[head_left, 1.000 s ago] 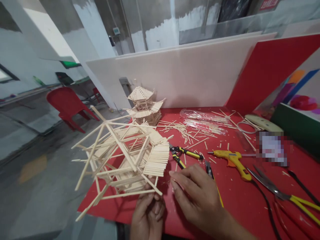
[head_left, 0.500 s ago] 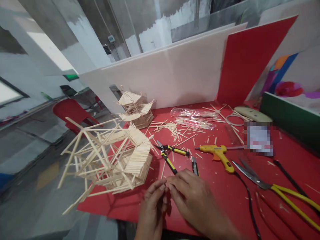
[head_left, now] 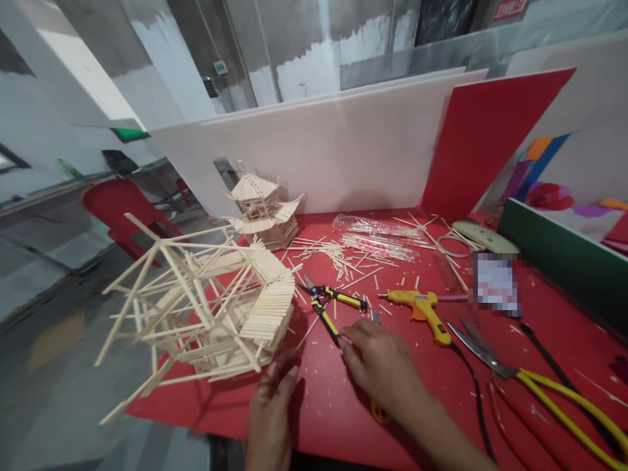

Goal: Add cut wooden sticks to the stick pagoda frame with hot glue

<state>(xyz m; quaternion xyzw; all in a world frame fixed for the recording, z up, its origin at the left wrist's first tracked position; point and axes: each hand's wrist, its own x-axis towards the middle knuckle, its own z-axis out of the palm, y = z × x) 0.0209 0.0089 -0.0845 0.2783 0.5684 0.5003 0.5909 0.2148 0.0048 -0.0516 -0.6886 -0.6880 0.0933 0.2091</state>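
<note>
My left hand (head_left: 273, 399) is near the table's front edge, fingers apart and with nothing in it, just below the large open frame of wooden sticks (head_left: 210, 307). Further right, my right hand (head_left: 375, 356) hovers over the red table with its fingertips by the handle of the black and yellow cutters (head_left: 330, 322); no object shows in its slightly spread fingers. A yellow glue gun (head_left: 422, 309) lies to the right of that hand. Part of a utility knife (head_left: 375, 316) shows just behind the right hand.
A small stick pagoda (head_left: 262, 206) stands at the back left. Loose sticks (head_left: 338, 258) and a plastic-wrapped bundle (head_left: 383, 239) lie behind the cutters. Large yellow-handled shears (head_left: 515, 374) and a cord are at the right. White and red boards (head_left: 490, 144) stand behind.
My hands were together and have moved apart, the left one leftward and the right one toward the cutters. The view has shifted slightly.
</note>
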